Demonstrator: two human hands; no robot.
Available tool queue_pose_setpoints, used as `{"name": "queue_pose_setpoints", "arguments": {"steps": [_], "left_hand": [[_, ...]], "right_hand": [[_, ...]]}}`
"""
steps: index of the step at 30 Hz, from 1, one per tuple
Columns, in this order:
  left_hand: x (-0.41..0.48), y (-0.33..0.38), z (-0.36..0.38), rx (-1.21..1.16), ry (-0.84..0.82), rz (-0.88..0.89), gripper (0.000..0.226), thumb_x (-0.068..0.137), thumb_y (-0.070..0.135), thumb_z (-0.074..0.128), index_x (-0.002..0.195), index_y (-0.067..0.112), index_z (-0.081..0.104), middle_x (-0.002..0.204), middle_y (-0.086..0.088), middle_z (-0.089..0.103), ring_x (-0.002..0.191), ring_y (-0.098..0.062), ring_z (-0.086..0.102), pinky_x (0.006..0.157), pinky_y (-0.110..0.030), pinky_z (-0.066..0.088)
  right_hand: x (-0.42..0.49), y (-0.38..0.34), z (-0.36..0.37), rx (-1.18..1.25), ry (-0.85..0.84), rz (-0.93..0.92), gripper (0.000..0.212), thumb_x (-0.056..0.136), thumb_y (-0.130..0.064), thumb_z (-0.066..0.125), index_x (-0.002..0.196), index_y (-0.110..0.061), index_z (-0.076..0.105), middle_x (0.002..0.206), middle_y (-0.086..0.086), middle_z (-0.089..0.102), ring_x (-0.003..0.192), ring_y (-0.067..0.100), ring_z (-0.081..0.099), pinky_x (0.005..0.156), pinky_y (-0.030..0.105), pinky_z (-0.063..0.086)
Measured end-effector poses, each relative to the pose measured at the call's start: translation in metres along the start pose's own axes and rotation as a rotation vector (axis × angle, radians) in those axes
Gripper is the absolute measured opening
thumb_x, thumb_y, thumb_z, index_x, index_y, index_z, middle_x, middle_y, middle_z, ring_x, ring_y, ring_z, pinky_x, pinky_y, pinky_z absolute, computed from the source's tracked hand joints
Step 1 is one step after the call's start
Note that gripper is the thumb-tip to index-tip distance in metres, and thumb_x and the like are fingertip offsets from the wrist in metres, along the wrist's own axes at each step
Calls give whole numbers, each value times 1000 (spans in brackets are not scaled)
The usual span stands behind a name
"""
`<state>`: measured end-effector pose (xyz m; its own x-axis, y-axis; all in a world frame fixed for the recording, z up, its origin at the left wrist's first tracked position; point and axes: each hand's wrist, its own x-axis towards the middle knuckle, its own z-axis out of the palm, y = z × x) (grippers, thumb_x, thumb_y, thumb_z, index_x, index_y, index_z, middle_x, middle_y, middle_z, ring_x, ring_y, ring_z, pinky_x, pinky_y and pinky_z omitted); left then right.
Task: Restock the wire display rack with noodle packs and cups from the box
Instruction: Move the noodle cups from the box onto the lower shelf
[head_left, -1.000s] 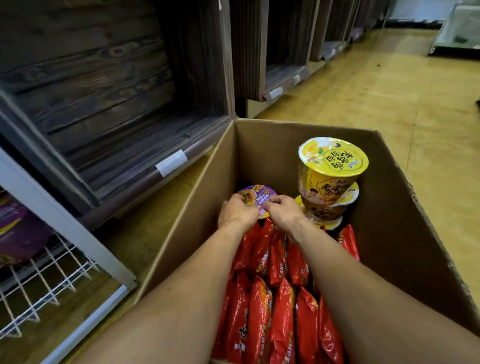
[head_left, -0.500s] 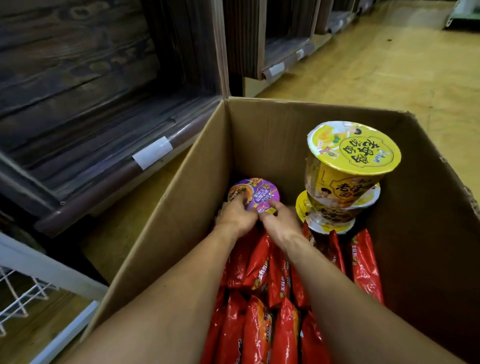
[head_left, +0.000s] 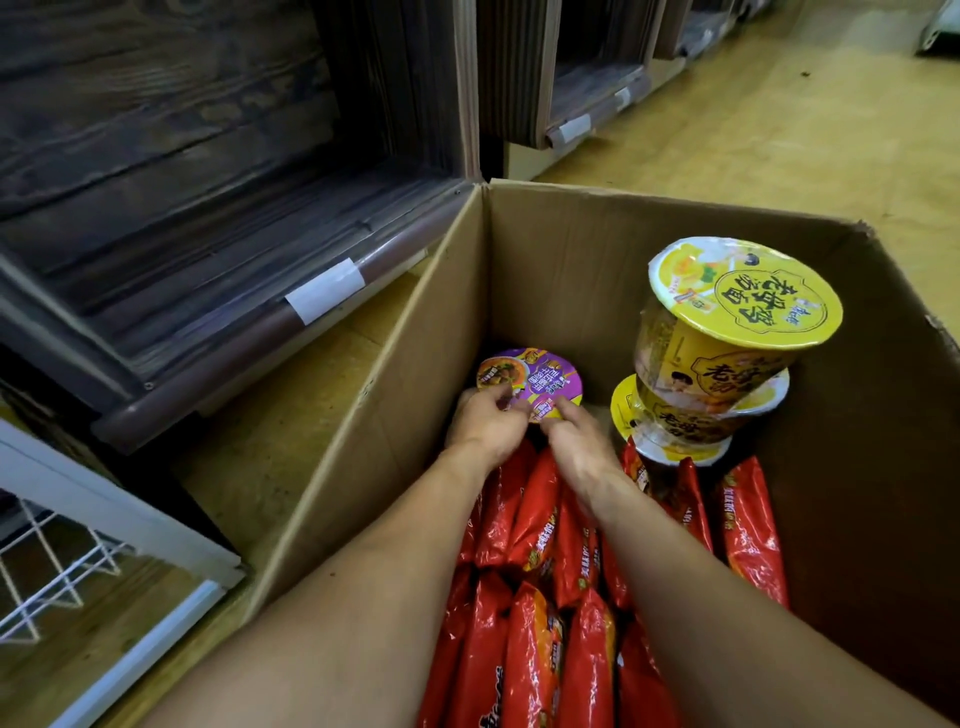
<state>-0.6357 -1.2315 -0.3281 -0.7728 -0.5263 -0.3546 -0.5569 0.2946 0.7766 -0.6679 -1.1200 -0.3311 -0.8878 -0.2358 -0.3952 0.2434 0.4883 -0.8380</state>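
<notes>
Deep in the cardboard box (head_left: 395, 395) stands a purple-lidded noodle cup (head_left: 535, 376) near the far left corner. My left hand (head_left: 485, 423) and my right hand (head_left: 574, 436) both grip its near rim, fingers curled over the lid's edge. Several red noodle packs (head_left: 540, 597) stand on edge beneath my forearms. Two yellow noodle cups (head_left: 727, 332) are stacked at the box's far right. A corner of the white wire display rack (head_left: 67, 566) shows at the lower left.
Dark wooden shelf units (head_left: 208, 197) with white price-tag strips line the left side and the far aisle. The box sits on a tan floor (head_left: 779, 135) that stretches away to the right.
The view has come closer and lower over the box. My hands stay at the purple cup, their fingers now curled further over its near rim.
</notes>
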Motion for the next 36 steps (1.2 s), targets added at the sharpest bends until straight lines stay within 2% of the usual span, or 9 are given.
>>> {"name": "queue_pose_setpoints", "arguments": {"steps": [6, 10, 14, 17, 22, 25, 28, 32, 36], "left_hand": [[-16, 20, -7, -77, 167, 75, 37, 93, 30, 64, 129, 18, 66, 140, -5, 58, 125, -23, 58, 108, -30, 44], [-30, 36, -13, -128, 301, 112, 29, 91, 22, 66, 120, 19, 63, 134, -5, 57, 122, -23, 57, 103, -30, 43], [-45, 49, -16, -209, 390, 103, 34, 86, 15, 72, 116, 19, 57, 129, -3, 59, 119, -24, 58, 101, -35, 45], [-57, 58, -20, -260, 430, 121, 49, 80, 5, 70, 124, 21, 55, 130, -2, 58, 120, -24, 57, 101, -35, 45], [-72, 65, -29, -257, 408, 80, 74, 82, 5, 66, 149, 21, 39, 146, -4, 45, 133, -24, 48, 108, -35, 41], [-83, 68, -33, -229, 362, 54, 79, 86, 8, 64, 156, 20, 30, 157, -3, 30, 139, -25, 42, 112, -33, 37], [-93, 71, -37, -222, 336, 28, 75, 87, 12, 65, 155, 17, 33, 152, -3, 31, 134, -29, 46, 112, -35, 38], [-107, 71, -43, -226, 325, 4, 63, 85, 17, 68, 144, 15, 46, 143, -6, 36, 130, -33, 46, 111, -37, 39], [-120, 75, -50, -252, 341, -13, 51, 84, 16, 65, 132, 12, 45, 142, -9, 38, 132, -33, 42, 110, -39, 37]], "right_hand": [[-13, -17, -1, -36, 209, -88, 47, 97, -34, 57, 141, -19, 57, 146, 7, 56, 136, 27, 50, 115, 39, 38], [-25, -34, -9, 5, 296, -113, 39, 97, -34, 60, 132, -18, 63, 138, 9, 60, 127, 28, 56, 107, 34, 42], [-40, -48, -19, 9, 378, -136, 32, 95, -31, 64, 122, -12, 64, 131, 14, 59, 125, 29, 53, 100, 30, 37], [-51, -59, -23, 44, 422, -137, 36, 92, -27, 69, 122, -11, 57, 132, 14, 55, 127, 32, 51, 98, 32, 37], [-64, -71, -28, -7, 417, -108, 70, 88, -23, 74, 148, -11, 39, 149, 16, 43, 137, 34, 44, 104, 38, 37], [-71, -75, -30, -48, 397, -80, 61, 89, -27, 72, 142, -8, 47, 147, 18, 40, 133, 39, 46, 103, 40, 40], [-78, -79, -33, -48, 379, -48, 56, 91, -34, 71, 137, -7, 53, 143, 18, 39, 129, 40, 48, 101, 39, 42], [-89, -80, -36, -20, 381, 6, 66, 90, -38, 72, 141, -5, 47, 150, 18, 33, 137, 41, 40, 106, 43, 39], [-100, -85, -42, -11, 397, 2, 69, 90, -38, 73, 141, -3, 42, 149, 21, 34, 137, 43, 40, 108, 44, 38]]}}
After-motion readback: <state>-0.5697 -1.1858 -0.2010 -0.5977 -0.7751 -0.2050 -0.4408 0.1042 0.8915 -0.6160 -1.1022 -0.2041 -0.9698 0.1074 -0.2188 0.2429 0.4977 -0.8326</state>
